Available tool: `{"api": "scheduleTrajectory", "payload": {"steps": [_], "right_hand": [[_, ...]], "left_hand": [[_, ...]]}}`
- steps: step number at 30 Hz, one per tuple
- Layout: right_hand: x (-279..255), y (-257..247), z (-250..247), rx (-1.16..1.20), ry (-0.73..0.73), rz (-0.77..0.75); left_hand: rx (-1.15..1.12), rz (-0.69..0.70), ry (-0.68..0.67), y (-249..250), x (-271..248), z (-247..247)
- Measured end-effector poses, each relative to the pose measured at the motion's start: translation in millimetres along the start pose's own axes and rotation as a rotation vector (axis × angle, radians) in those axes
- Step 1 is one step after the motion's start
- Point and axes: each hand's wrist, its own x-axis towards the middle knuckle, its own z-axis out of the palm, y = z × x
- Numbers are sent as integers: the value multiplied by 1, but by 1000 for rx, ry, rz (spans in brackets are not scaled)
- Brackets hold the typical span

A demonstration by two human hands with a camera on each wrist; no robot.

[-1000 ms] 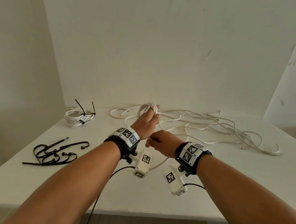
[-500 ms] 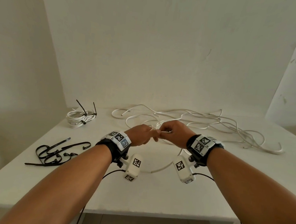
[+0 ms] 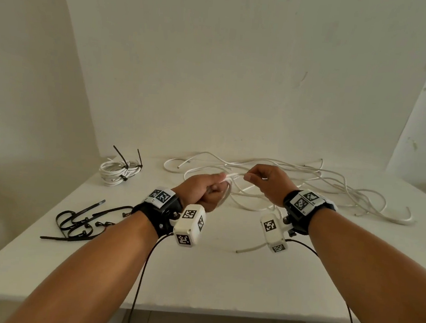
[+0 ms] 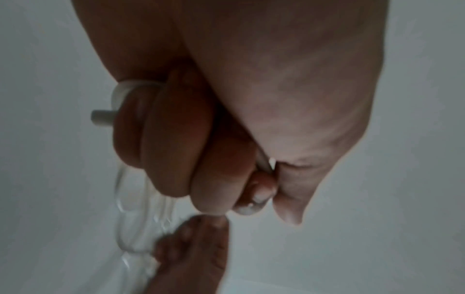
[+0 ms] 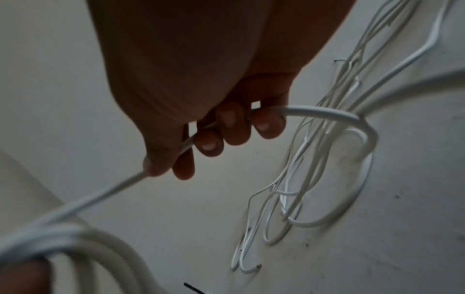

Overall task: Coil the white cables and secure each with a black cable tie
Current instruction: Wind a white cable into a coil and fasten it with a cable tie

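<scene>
My left hand point(image 3: 205, 190) grips a small coil of white cable point(image 3: 225, 195) above the table; in the left wrist view its fingers point(image 4: 176, 143) curl round the loops point(image 4: 120, 93). My right hand point(image 3: 264, 180) pinches the same cable point(image 5: 319, 111) a short way to the right, thumb and fingers point(image 5: 208, 143) closed on it. The strand runs taut between both hands, and its free end point(image 3: 247, 249) trails on the table. A tangle of loose white cables point(image 3: 334, 188) lies behind. Black cable ties point(image 3: 81, 223) lie at the left.
A finished white coil point(image 3: 118, 171) bound with black ties sits at the back left of the white table point(image 3: 195, 277). Walls close the table in behind and on the left. The table's front edge point(image 3: 192, 311) is near my forearms.
My left hand dropped from its raised position and turned with the coil. My right hand moved up and to the right, drawing a length of cable out between the hands.
</scene>
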Motion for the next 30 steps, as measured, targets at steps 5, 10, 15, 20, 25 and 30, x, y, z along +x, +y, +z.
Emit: {"api": "scheduleTrajectory", "payload": {"steps": [5,10,15,20,25,30], "right_hand": [[-9,-7,16,142,-54,35],[-17,-22,29,101,-119,41],[-23,-28,39,-66,-152,42],[-26,-35,41,-199,-230,13],[-25,-42,40,-353,-293,-21],[-24,-49,30,-448,-357,-62]], "left_hand": [[-256,209,-145,17,9,13],[-343,385,21,25,27,30],[-144,475,243,25,41,36],[168,550,485,14,49,25],[603,435,592,-1,54,14],[918,263,568,-2,51,14]]}}
